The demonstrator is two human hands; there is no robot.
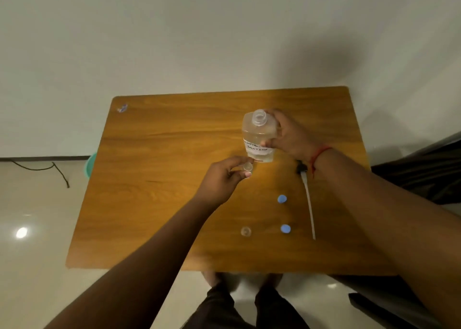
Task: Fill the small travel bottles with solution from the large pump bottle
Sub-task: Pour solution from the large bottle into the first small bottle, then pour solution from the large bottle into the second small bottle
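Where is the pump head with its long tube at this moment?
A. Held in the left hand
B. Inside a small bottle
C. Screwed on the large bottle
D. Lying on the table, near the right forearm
D: the pump head with tube lies flat on the table beside the right forearm, and the large bottle, held by the right hand, has an open neck.

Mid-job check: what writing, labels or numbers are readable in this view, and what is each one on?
White handwritten label on the large clear plastic bottle, held by the right hand: two lines, blurred; the lower seems to read "SOLUTION", the upper starts "CONTA" and cannot be read further.
Small clear travel bottles, round blue caps, wooden table: no text visible.
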